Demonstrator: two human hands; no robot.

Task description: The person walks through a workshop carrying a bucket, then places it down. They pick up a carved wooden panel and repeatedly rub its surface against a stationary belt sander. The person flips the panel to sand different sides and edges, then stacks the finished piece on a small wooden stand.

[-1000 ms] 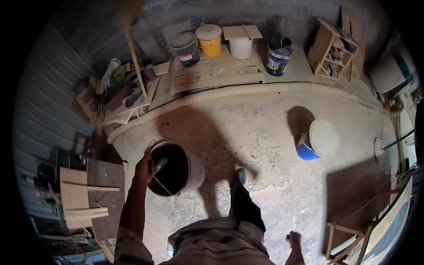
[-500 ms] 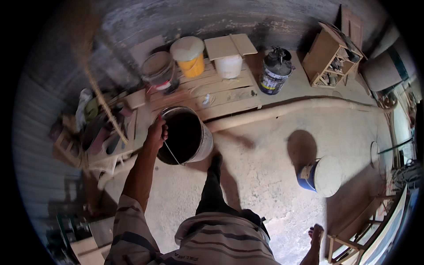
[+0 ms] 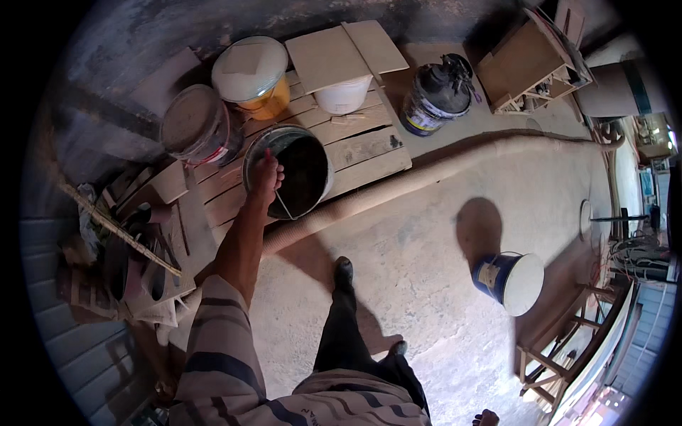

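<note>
My left hand is closed round the red grip of a wire handle on a large, dark-mouthed bucket. The bucket hangs upright over the front edge of a low pallet of wooden boards, its pale outer wall facing right. What lies inside it is too dark to make out. Cut off by the lower edge, my right hand hangs low with its fingers loosely bent and apart, and nothing visible in them.
On the pallet stand a lidded grey bucket, a yellow bucket and a board-topped white one. A thick hose crosses the floor. A black bucket sits behind it; a blue bucket lies tipped to the right.
I have stepped toward the pallet. The bucket in my left hand has moved from the floor in front to over the boards. My right hand has dropped to the lower edge.
</note>
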